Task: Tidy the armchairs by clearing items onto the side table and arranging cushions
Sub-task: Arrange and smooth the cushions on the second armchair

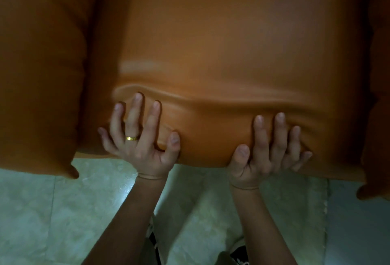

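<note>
An orange leather seat cushion point(232, 43) fills most of the head view. It lies between the armchair's left armrest point(40, 74) and right armrest point(377, 95). My left hand point(139, 138), with a gold ring on one finger, presses flat on the cushion's front edge, fingers spread. My right hand point(268, 150) presses on the same front edge further right, fingers also spread and thumb on the leather. The leather wrinkles in a fold just above both hands. Neither hand wraps around anything.
Pale green-white tiled floor point(63, 212) lies below the chair's front edge. My legs and a patterned garment point(154, 241) show at the bottom between my forearms. No loose items or side table are in view.
</note>
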`<action>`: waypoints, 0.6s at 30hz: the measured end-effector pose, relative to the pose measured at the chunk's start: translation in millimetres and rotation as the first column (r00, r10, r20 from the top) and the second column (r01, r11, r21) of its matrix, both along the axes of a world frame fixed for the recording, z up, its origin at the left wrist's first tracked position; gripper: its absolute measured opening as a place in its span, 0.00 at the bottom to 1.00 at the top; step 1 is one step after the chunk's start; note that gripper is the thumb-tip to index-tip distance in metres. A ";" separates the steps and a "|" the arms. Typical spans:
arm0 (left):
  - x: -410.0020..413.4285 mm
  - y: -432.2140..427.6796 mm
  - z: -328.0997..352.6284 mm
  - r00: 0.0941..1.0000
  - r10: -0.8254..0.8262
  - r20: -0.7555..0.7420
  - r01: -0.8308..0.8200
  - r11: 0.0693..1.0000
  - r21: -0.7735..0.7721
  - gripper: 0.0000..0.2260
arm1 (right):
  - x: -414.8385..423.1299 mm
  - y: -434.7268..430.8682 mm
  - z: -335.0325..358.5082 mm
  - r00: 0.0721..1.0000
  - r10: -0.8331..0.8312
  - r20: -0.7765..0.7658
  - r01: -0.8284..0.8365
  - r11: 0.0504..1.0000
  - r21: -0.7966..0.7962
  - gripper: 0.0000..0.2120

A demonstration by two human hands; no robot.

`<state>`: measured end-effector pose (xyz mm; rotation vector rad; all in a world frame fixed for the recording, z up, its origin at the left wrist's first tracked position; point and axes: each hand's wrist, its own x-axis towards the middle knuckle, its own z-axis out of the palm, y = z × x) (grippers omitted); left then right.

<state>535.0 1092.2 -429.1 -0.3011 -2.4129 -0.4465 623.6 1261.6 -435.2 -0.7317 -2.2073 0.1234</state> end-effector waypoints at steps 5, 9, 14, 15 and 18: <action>1.2 2.9 4.2 0.999 0.007 0.046 -0.006 1.000 -0.014 0.25 | 0.5 1.7 2.7 1.000 -0.010 0.027 0.011 1.000 -0.029 0.25; 10.4 1.1 18.5 0.993 0.020 0.116 -0.015 0.999 -0.045 0.24 | 7.7 0.5 15.4 0.999 0.029 0.042 -0.027 0.998 -0.061 0.22; 26.5 -21.7 36.3 0.939 -0.052 0.339 0.020 0.995 0.098 0.27 | 22.0 15.0 26.2 0.992 0.064 0.111 -0.048 0.989 -0.142 0.26; 30.3 -27.6 39.4 0.919 -0.016 0.393 -0.051 0.986 0.159 0.29 | 23.9 21.4 27.5 0.995 0.028 0.099 -0.010 0.984 -0.180 0.29; 35.6 -35.8 45.9 0.861 0.072 0.503 -0.182 0.968 0.174 0.36 | 23.7 34.1 30.9 0.993 -0.078 0.083 0.095 0.968 -0.231 0.31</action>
